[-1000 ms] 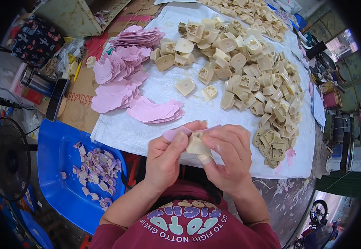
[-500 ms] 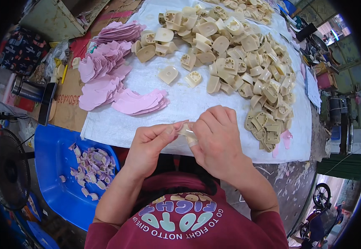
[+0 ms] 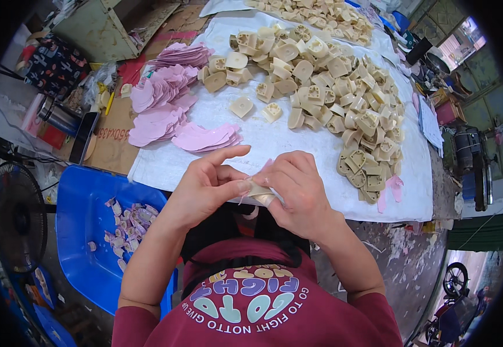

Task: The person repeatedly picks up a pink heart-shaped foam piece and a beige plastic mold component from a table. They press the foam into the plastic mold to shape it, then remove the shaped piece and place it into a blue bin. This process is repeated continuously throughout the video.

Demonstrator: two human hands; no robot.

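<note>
A small beige plastic shoe heel [image 3: 256, 189] sits between my two hands near the front edge of the table. My left hand [image 3: 208, 188] pinches it with the thumb, while the index finger sticks out above. My right hand [image 3: 300, 194] grips its other side, with light tape around the thumb. A pink sheet piece [image 3: 267, 165] shows above the heel at the right fingers; how far it wraps the heel is hidden. Ahead lie fanned stacks of curved pink pieces [image 3: 208, 137], and a large heap of beige heels [image 3: 344, 95] fills the right side.
White cloth [image 3: 176, 168] covers the table. Left below it stands a blue basin [image 3: 80, 231] with several purple-and-beige pieces. A phone [image 3: 85, 137], a yellow pen [image 3: 109, 104] and a metal flask [image 3: 59, 115] are at the left, near a black fan [image 3: 15, 217].
My left index finger has lifted and straightened away from the heel. Pink material now shows above the right fingers. The whole view has shifted slightly.
</note>
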